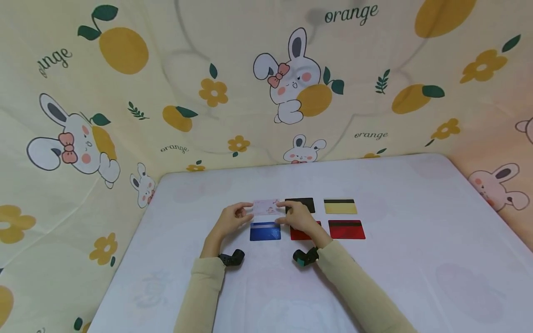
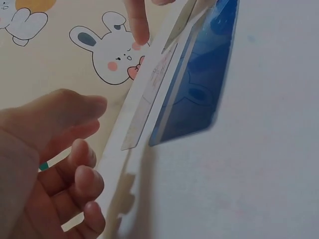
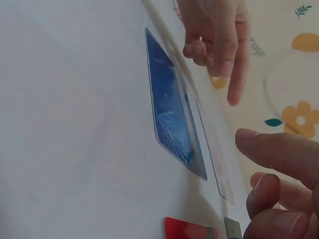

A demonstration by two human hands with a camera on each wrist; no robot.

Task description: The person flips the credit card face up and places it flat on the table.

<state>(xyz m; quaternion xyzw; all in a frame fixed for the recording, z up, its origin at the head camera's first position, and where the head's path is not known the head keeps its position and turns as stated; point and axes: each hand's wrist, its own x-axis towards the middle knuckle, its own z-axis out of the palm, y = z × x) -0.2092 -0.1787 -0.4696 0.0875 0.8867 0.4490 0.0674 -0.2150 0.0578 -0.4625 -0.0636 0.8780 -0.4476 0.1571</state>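
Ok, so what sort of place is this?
Likely a small indoor set-up for tabletop recording: a white table, a cloth printed with rabbits and oranges behind it, and cards laid out in two rows.

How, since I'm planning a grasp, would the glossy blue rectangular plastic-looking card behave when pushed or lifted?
The glossy blue card is probably stiff: its edges run straight. Lying flat, it likely slides rather than tips. Its thin edge suggests it's light but hard to pinch.
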